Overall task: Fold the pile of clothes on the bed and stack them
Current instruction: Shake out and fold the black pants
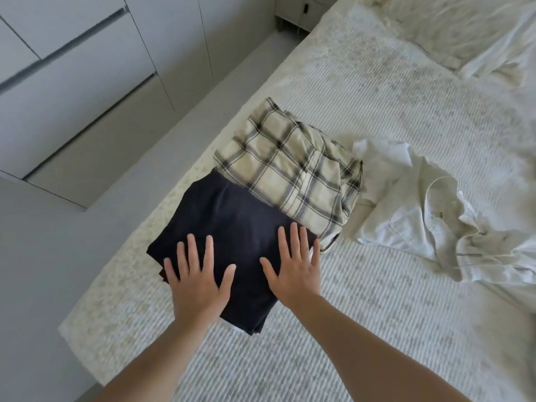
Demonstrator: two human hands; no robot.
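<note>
A folded dark navy garment (232,221) lies on top of a small stack near the bed's left edge; a dark red layer and a white layer peek out beneath it. My left hand (197,277) and my right hand (295,265) both press flat on it, fingers spread. Just beyond it lies a folded cream plaid shirt (290,166). To the right, a white collared shirt (429,216) lies crumpled and unfolded on the bed (377,329).
The bed's left edge runs close beside the stack, with grey floor (43,271) below it. Grey wardrobe drawers (72,82) stand to the left. Pillows (464,33) lie at the head of the bed, and a nightstand (301,10) stands beyond.
</note>
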